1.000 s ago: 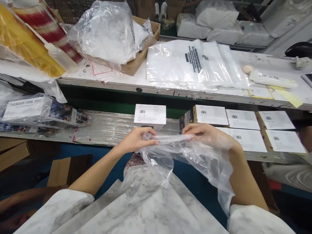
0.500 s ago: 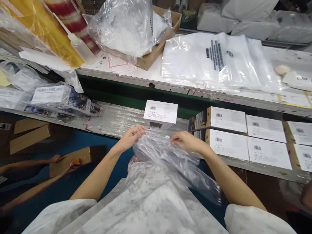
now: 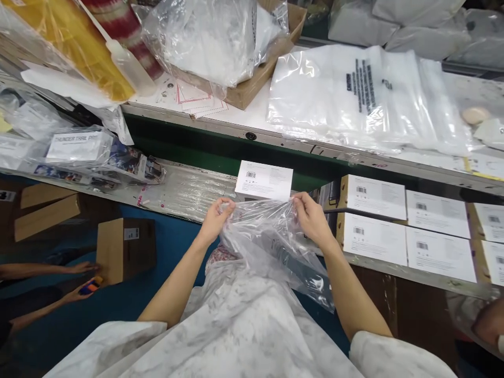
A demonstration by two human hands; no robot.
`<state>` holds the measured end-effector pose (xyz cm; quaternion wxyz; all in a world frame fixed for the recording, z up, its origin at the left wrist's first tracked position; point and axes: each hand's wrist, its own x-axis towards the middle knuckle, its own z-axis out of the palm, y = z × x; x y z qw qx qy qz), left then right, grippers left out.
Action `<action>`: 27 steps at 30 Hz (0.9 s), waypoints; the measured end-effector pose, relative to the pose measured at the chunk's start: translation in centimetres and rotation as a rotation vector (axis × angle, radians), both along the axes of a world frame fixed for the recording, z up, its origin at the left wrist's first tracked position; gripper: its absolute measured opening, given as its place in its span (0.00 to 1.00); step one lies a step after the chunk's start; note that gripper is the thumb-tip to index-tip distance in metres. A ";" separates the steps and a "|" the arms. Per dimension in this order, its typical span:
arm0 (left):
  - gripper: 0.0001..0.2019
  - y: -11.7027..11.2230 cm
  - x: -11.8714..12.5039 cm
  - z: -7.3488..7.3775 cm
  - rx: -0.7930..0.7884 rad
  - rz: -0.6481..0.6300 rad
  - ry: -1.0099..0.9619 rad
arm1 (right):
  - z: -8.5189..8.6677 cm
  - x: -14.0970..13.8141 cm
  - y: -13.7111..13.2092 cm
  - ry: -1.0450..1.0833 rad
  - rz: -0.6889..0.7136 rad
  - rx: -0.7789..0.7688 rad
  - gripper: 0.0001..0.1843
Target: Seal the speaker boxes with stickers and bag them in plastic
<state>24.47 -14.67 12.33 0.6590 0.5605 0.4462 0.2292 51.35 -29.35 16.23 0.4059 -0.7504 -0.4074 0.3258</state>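
A clear plastic bag [image 3: 268, 231] hangs stretched between my hands, its lower part drooping over my lap. My left hand [image 3: 217, 218] pinches one upper corner of it, and my right hand [image 3: 311, 218] pinches the other. Just beyond the bag's top edge, a white box [image 3: 264, 180] with a barcode and small print sits on the low ledge [image 3: 189, 194]. The bag's edge covers the box's lower front. To the right of my right hand stand several similar white boxes [image 3: 374, 239] in two rows.
Printed clear bags [image 3: 366, 94] lie flat on the upper shelf, beside a cardboard tray [image 3: 252, 89] of plastic bags. Bagged packages [image 3: 79, 149] rest on the ledge's left. At lower left, another person's hands [image 3: 84, 281] hold a tape dispenser by a brown carton [image 3: 128, 249].
My right hand has closed on the bag's corner, and the bag's top is now pulled wide between both hands. The other person's carton has been turned and moved right.
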 end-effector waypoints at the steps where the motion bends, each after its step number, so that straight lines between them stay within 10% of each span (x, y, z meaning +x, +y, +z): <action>1: 0.19 0.5 -0.3 0.2 -0.062 -0.180 0.007 | -0.4 0.6 -0.2 0.113 0.002 -0.033 0.17; 4: 0.19 2.2 -1.9 -0.1 -0.233 -0.625 0.042 | -1.3 2.7 -1.5 0.396 0.329 -0.223 0.25; 8: 0.23 4.0 -3.7 -2.3 -0.365 -0.437 -0.072 | -1.9 3.8 -3.3 0.571 0.752 -0.240 0.27; 10: 0.24 4.9 -3.9 -3.3 -0.383 -0.353 -0.128 | -3.0 3.4 -3.4 0.612 0.580 0.004 0.26; 13: 0.25 6.5 -2.3 -4.0 -0.288 -0.284 -0.136 | -6.3 2.5 -1.5 0.531 -0.054 0.316 0.25; 16: 0.19 8.5 2.1 -4.2 0.014 -0.097 -0.103 | -10.3 1.7 2.0 0.346 -0.439 0.273 0.26; 20: 0.14 11.4 9.4 -4.6 0.308 0.206 -0.084 | -12.6 1.3 5.1 0.270 -0.416 0.162 0.28; 27: 0.13 14.9 12.9 -6.4 -0.051 0.123 0.008 | -8.9 4.4 8.3 0.170 -0.359 0.143 0.29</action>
